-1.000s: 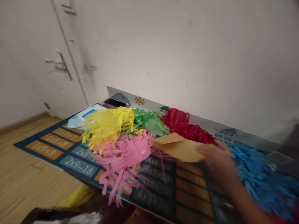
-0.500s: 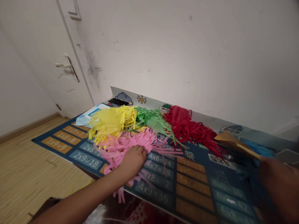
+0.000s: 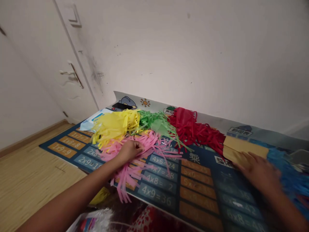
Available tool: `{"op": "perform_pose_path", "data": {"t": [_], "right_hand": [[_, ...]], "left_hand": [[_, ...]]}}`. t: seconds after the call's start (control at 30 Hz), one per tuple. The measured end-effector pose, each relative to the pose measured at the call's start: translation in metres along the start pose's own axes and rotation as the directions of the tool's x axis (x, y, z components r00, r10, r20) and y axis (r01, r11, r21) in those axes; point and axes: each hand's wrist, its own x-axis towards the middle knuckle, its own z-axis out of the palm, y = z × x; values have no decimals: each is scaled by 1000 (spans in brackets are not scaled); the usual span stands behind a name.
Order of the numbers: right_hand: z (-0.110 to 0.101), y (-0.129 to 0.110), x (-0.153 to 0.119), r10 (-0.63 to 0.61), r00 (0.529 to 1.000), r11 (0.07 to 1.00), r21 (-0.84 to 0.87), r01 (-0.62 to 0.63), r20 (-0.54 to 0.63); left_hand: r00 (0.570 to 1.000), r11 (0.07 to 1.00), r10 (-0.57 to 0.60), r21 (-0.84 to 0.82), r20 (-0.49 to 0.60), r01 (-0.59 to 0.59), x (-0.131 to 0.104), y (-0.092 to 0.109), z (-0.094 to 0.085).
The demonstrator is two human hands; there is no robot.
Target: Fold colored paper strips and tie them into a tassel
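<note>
Near the centre of the frame, my left grip (image 3: 130, 150) was closed, thumb and fingertips pinching the pink tissue-paper fringe (image 3: 154, 139). Its strips fanned out on both sides of my hand, and some trailed past the near edge of the multiplication chart (image 3: 160, 177) at bottom centre.

My right grip (image 3: 262, 172), at the lower right, lay palm down over the piece of brown paper (image 3: 246, 146), the fingers reaching across its near side. They were blurred, so I could not tell whether they pinched it or only rested there. That paper sat between the red tissue fringe (image 3: 193, 129), which its left end met, and the blue tissue fringe (image 3: 289, 170) at the right edge of the frame, close beside my wrist.

The yellow tissue fringe (image 3: 111, 124) lay left of centre, just behind the pink, and the green tissue fringe (image 3: 160, 124) spread between yellow and red. A white-and-blue packet (image 3: 90, 121) was partly tucked behind the yellow strips, with a flat black object (image 3: 122, 106) beyond it. The chart's far edge curled up along the wall (image 3: 169, 48). A white door (image 3: 45, 71) stood at the upper left, above the wooden floor (image 3: 48, 180).
</note>
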Motion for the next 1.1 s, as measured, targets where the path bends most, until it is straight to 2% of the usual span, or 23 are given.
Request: {"op": "perform_pose_path", "data": {"t": [0.07, 0.13, 0.17, 0.2, 0.23, 0.3, 0.37, 0.47, 0.6, 0.67, 0.87, 1.1], "right_hand": [[8, -51, -7, -189, 980, 982, 24, 188, 54], [13, -119, -16, -378, 923, 908, 225, 355, 70], [15, -155, -19, -443, 892, 858, 333, 392, 93], [18, -191, -21, -482, 873, 809, 425, 407, 80], [21, -224, -22, -506, 852, 777, 500, 383, 134], [31, -279, -19, -637, 754, 657, 623, 424, 159], [42, -313, -13, -640, 712, 702, 598, 387, 291], [54, -332, -5, -564, 698, 807, 472, 355, 440], [62, -338, -3, -663, 647, 740, 458, 492, 377], [65, -341, -6, -688, 626, 720, 456, 523, 368], [66, -343, -15, -663, 653, 742, 436, 509, 366], [65, -336, -15, -651, 646, 750, 468, 468, 398]], "left_hand": [[999, 993, -32, -115, -8, 31, 4, -5, 1], [999, 981, -41, -191, -16, 37, 6, -5, 2], [999, 976, -40, -217, -14, 36, 7, -4, 3], [999, 972, -36, -235, -9, 33, 9, -2, 4], [1000, 969, -30, -245, -2, 29, 10, -1, 4], [1000, 970, -19, -241, 6, 20, 12, 0, 1], [1000, 979, -8, -206, -7, 6, 14, 0, -6], [999, 995, 13, -100, -53, -19, 10, 1, -17], [990, 991, 33, 130, -141, -14, -5, 9, -20], [990, 972, 55, 233, -127, -24, -14, 13, -17], [997, 919, 74, 390, -23, -59, -32, 13, -19], [995, 872, 16, 487, -103, 36, -45, 19, -11]]}}
